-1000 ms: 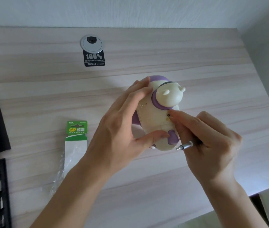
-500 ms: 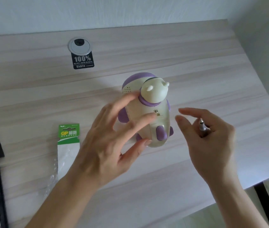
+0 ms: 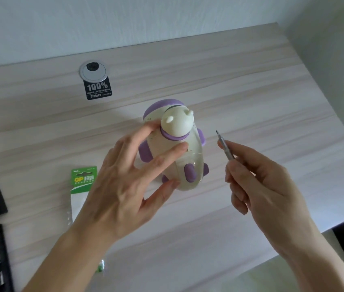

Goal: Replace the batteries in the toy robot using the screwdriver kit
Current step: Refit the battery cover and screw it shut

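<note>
Gripping: right hand (image 3: 259,186) one screwdriver (image 3: 225,149) | left hand (image 3: 129,186) spread on one toy robot (image 3: 177,148)

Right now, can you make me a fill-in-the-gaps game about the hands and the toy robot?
1. The screwdriver is held in the ____ hand.
2. The left hand rests its fingers on the cream and ____ toy robot.
3. The battery pack lying on the desk has a ____ top.
4. The screwdriver's tip is ____ the toy, not touching it.

Missing words: right; purple; green; beside
</note>
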Motion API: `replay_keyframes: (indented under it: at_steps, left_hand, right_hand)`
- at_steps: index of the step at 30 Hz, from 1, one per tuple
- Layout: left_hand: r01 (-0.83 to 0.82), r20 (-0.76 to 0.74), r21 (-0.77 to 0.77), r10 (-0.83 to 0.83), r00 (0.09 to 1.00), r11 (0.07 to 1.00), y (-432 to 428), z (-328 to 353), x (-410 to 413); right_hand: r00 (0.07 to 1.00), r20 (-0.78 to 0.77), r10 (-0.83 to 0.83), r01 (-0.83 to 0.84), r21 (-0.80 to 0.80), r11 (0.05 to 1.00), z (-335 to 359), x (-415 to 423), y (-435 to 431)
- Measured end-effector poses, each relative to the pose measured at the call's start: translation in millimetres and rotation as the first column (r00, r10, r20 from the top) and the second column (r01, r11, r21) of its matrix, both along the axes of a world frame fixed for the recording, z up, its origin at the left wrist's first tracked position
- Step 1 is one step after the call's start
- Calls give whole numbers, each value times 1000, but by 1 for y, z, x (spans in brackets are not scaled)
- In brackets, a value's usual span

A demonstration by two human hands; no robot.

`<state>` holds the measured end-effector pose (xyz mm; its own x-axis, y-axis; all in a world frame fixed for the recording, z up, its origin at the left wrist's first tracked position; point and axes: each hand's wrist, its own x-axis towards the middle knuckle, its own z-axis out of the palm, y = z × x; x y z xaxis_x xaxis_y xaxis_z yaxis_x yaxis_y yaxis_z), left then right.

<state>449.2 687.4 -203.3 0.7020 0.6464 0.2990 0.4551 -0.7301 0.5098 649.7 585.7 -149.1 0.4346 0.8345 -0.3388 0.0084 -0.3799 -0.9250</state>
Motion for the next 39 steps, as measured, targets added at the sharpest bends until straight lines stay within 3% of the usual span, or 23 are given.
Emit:
replay_keyframes:
  at_steps: [6, 14, 25, 29, 35, 39]
  left_hand:
    - [-21, 18, 15, 20, 1000, 1000, -1, 1, -2]
    - [-27, -20, 6, 27, 999, 1000, -3, 4, 1]
    - [-4, -17, 8, 4, 1000, 1000, -1, 7, 2]
    - [-5, 50, -43, 7, 999, 999, -2, 5, 1]
    - [-21, 182, -92, 38, 983, 996, -3, 2, 3]
    - [-64, 352, -258, 156, 923, 964, -3, 5, 16]
  right_hand:
    - [985, -21, -170, 172, 143, 975, 1, 0, -1]
    - [929, -249, -274, 345, 313, 885, 5, -16, 14]
    - [905, -199, -377, 424, 331, 843, -2, -29, 31]
    - [923, -54, -381, 374, 366, 852, -4, -28, 28]
    - [926, 257, -276, 136, 457, 879, -5, -36, 26]
    - [891, 383, -244, 32, 485, 874, -6, -41, 27]
